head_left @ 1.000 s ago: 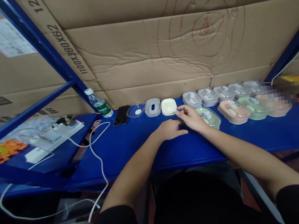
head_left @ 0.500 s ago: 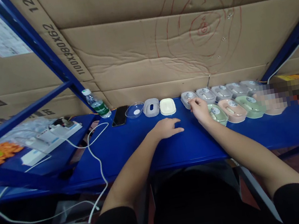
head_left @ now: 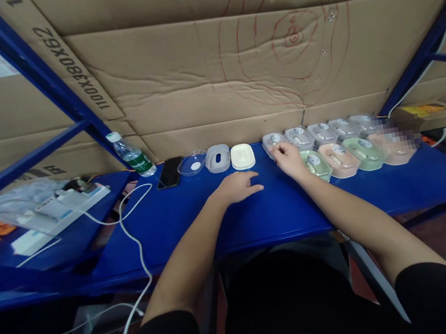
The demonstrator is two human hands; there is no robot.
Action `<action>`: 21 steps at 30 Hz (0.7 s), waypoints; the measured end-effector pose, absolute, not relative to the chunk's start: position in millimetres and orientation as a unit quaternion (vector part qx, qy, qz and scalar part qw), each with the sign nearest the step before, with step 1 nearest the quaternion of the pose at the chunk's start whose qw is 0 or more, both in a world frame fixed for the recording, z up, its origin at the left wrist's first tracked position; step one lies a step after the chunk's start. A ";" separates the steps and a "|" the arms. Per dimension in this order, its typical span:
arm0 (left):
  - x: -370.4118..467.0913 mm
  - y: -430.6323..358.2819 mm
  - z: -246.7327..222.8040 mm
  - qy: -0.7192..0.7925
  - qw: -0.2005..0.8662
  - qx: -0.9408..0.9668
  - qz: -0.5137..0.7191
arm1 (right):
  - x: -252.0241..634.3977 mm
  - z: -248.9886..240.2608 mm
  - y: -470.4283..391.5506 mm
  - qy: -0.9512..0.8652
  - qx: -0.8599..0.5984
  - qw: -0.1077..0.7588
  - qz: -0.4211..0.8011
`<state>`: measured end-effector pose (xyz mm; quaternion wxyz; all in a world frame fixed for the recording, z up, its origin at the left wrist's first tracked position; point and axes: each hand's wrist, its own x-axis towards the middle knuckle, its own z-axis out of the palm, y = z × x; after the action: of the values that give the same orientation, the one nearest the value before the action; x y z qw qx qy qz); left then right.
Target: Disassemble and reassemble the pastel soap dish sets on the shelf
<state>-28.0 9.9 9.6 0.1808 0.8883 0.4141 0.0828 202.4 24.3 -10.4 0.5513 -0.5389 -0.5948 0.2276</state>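
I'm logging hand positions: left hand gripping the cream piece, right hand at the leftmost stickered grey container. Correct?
No: the head view shows the left hand open, in front of the cream piece, not gripping it. The right hand is at the leftmost stickered grey container.

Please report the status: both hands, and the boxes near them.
Left hand open, empty. Right hand at leftmost lidded box, contact unclear. Green box close beside that hand.
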 end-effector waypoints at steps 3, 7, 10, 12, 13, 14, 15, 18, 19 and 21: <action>-35.6 17.1 9.7 0.434 0.163 0.876 0.133 | 201.3 -14.2 23.1 -0.669 -0.545 0.478 0.166; -43.4 26.9 3.2 0.438 0.116 0.869 0.201 | 198.8 -21.1 25.8 -0.731 -0.547 0.390 0.120; -44.3 31.7 -5.2 0.434 0.108 0.869 0.213 | 198.4 -25.8 28.9 -0.740 -0.561 0.350 0.119; -42.8 33.1 -9.9 0.434 0.112 0.870 0.205 | 198.6 -27.7 30.0 -0.748 -0.561 0.334 0.122; -41.8 33.3 -11.6 0.435 0.115 0.871 0.198 | 198.6 -28.3 30.2 -0.752 -0.558 0.329 0.122; -40.8 33.3 -12.8 0.437 0.118 0.871 0.190 | 198.7 -28.7 30.2 -0.757 -0.554 0.326 0.120; -40.0 33.3 -13.6 0.439 0.122 0.872 0.182 | 198.6 -29.0 30.2 -0.762 -0.549 0.323 0.118; -38.6 33.3 -14.6 0.431 0.130 0.877 0.167 | 198.4 -29.9 30.0 -0.774 -0.535 0.319 0.117; -38.5 33.4 -14.5 0.427 0.132 0.879 0.167 | 198.5 -30.3 30.0 -0.777 -0.530 0.317 0.118; -38.5 33.7 -14.0 0.418 0.140 0.880 0.177 | 198.8 -31.5 30.1 -0.784 -0.522 0.314 0.117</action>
<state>-38.5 33.7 -14.0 0.1397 0.8798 0.4184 0.1774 198.8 30.1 -31.5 0.3143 -0.5224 -0.7840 0.1169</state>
